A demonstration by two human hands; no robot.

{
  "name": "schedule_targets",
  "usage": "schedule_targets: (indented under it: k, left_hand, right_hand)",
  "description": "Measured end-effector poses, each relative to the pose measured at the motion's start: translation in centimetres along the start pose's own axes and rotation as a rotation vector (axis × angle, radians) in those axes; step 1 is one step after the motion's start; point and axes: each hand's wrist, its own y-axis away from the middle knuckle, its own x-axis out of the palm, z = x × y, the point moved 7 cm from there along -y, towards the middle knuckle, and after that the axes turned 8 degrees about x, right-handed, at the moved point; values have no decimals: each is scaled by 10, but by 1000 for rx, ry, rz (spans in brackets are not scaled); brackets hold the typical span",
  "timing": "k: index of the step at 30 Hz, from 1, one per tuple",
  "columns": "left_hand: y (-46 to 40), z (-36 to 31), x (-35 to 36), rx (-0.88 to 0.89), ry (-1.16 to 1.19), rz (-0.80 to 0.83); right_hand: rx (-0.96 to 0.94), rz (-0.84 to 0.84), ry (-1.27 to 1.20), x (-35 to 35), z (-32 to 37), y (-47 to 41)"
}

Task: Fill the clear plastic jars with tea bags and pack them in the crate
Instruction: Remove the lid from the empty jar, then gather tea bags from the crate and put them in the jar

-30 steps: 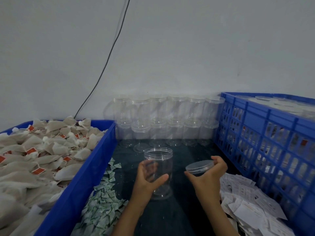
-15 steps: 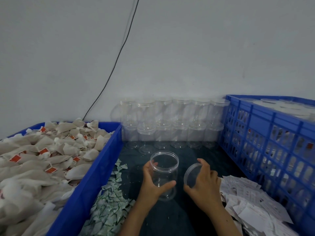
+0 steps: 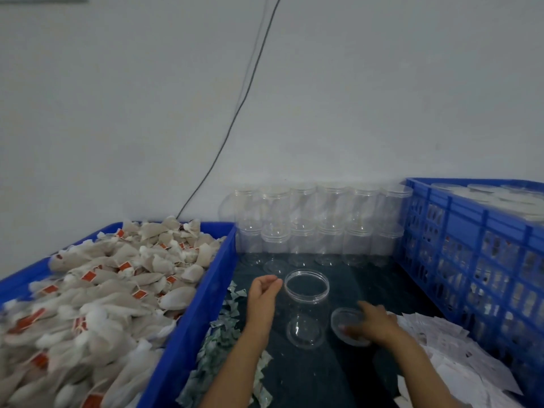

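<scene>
Right hand (image 3: 371, 323) blurred, fingers on round clear plastic lid (image 3: 347, 325) lying on dark tabletop (image 3: 323, 375); grip unclear. Left hand (image 3: 263, 295) loosely curled, empty, just beside open clear plastic jar (image 3: 306, 307), upright, unfilled. Beyond: stacked clear lidded jars (image 3: 318, 225) at wall; blue latticed plastic crate (image 3: 477, 248) right; blue tray of tea bags (image 3: 112, 290) left.

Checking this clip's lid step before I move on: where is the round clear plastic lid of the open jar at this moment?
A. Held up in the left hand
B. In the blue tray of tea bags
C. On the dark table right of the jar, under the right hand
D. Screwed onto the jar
C: the round clear plastic lid lies flat on the dark table beside the open clear plastic jar, with the right hand on it.
</scene>
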Motion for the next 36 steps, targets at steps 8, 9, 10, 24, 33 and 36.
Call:
schedule_targets:
  k: [8, 9, 10, 24, 33, 36]
  left_hand:
    - [-37, -63, -40, -186, -148, -15]
    - [-41, -70, -49, -161, -174, -39]
    - [-42, -77, -58, -144, -198, -52]
    - [-29, -111, -200, 152, -1430, -39]
    - [-43, -89, -259, -141, -1642, -8]
    - [-43, -91, -263, -137, -1542, -27]
  right_hand:
    - [-405, -234, -559, -90, 128, 64]
    - [-456, -211, -591, -89, 148, 76]
    - [-500, -177, -620, -85, 167, 86]
    - [-614, 171, -779, 52, 292, 114]
    - [-797, 250, -412, 96, 329, 128]
    - [-884, 258, -263, 107, 337, 141]
